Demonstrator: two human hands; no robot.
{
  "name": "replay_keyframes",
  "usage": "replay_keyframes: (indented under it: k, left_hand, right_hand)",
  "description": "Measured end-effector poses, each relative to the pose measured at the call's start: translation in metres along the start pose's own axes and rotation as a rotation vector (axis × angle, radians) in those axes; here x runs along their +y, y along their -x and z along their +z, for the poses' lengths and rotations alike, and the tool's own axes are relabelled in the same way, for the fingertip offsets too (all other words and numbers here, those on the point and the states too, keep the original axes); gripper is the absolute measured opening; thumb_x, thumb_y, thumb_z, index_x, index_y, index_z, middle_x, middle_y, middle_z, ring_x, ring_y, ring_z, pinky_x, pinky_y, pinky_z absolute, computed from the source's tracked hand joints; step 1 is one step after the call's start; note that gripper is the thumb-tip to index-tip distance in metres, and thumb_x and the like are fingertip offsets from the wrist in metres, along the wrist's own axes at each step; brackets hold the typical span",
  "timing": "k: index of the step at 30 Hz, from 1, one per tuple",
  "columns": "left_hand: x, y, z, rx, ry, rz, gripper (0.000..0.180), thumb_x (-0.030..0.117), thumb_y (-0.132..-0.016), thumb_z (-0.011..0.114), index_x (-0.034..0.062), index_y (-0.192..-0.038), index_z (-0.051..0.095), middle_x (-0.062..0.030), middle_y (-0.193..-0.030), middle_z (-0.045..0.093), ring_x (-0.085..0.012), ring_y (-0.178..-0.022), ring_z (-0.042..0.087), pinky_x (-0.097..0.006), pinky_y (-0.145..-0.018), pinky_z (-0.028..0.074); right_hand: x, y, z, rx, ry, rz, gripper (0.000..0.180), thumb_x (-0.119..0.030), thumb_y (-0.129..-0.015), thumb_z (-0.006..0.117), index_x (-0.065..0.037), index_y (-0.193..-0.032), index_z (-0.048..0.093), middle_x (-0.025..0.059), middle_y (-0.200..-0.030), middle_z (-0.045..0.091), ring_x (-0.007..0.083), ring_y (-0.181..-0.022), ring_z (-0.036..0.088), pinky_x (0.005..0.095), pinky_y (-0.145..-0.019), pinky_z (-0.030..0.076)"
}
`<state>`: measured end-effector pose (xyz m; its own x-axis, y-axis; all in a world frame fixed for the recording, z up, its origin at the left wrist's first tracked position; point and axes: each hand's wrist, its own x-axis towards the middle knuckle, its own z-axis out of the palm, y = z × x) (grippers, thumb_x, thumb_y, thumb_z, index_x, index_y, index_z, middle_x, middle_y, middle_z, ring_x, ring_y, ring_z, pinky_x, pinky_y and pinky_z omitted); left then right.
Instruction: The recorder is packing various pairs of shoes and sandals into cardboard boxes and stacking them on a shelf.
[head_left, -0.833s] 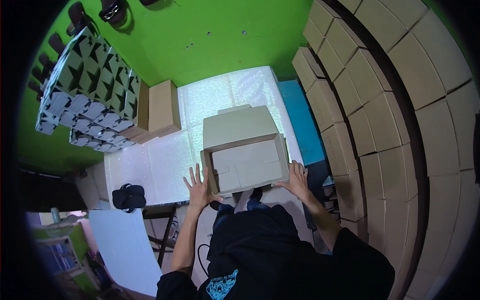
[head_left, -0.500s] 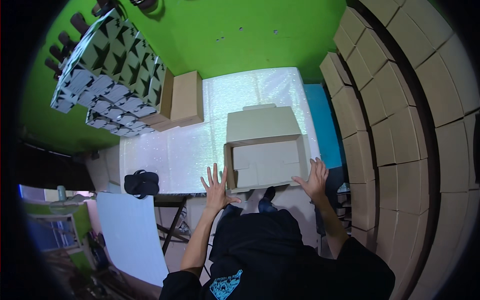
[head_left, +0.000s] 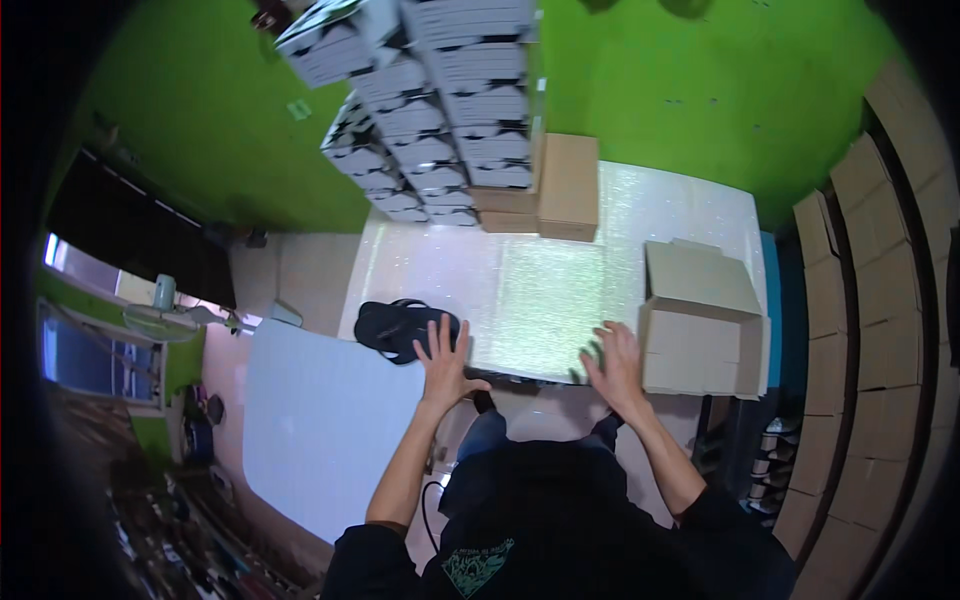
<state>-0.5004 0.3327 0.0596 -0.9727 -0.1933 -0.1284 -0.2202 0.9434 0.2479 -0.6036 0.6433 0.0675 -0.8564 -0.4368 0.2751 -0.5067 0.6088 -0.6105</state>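
Observation:
My left hand is open with its fingers spread at the table's front edge. Its fingertips reach up to a pair of black sandals, overlapping their right side in the view; whether they touch, I cannot tell. My right hand is also open and holds nothing, its fingers bent a little over the table edge. Just right of that hand lies an open cardboard box, its lid raised toward the wall and its inside bare brown board. Both sit on a table with a shiny, pale cover.
Tall stacks of white boxes with black stars rise at the back of the table, beside closed brown cartons. Brown boxes line a shelf on the right. A white board or tabletop stands front left, with a fan beyond.
The view has swung left. My right hand has left the cardboard box's front corner and moved to its left side. My left hand has come up beside the black sandals.

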Motion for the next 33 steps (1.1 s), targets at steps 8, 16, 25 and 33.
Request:
replay_keyframes:
  k: [8,16,25,33]
  left_hand:
    - [-0.23,-0.041,-0.022,-0.079,-0.281,-0.005,0.138,0.042,-0.041,0.097,0.014,-0.157,0.028,-0.0194,-0.165,0.011,-0.0475,-0.15,0.01,-0.077,-0.11,0.014]
    - [-0.292,-0.099,-0.011,-0.324,-0.281,0.169,0.131,0.052,-0.035,0.095,0.013,-0.148,0.041,-0.0208,-0.162,0.022,-0.0472,-0.15,0.012,-0.077,-0.11,0.01]
    - [-0.308,-0.091,-0.003,-0.194,-0.094,0.248,0.101,0.052,-0.038,0.094,0.0,-0.118,0.06,-0.0205,-0.149,0.038,-0.0467,-0.147,0.018,-0.076,-0.11,0.013]
    - [-0.326,-0.042,-0.007,-0.149,0.067,0.346,0.058,0.044,-0.062,0.088,0.0058,-0.1,0.065,-0.0164,-0.145,0.043,-0.042,-0.147,0.021,-0.073,-0.113,0.008]
  right_hand:
    - [-0.137,-0.075,0.2,-0.567,0.168,-0.103,0.078,-0.04,-0.077,0.08,-0.004,-0.138,0.048,0.0217,-0.145,0.04,0.0474,-0.14,0.03,0.0675,-0.111,0.027]
    - [-0.171,-0.129,0.285,-0.678,0.425,-0.064,0.108,-0.047,-0.058,0.091,0.004,-0.141,0.043,0.0246,-0.146,0.038,0.0489,-0.142,0.026,0.0715,-0.108,0.027]
    - [-0.169,-0.129,0.306,-0.772,0.499,0.01,0.103,-0.048,-0.06,0.089,0.001,-0.138,0.044,0.0201,-0.148,0.037,0.0453,-0.145,0.023,0.0708,-0.113,0.021]
    - [-0.181,-0.063,0.299,-0.506,0.489,-0.161,0.057,-0.035,-0.077,0.078,0.0,-0.117,0.057,0.0204,-0.147,0.041,0.0438,-0.144,0.027,0.0712,-0.114,0.016]
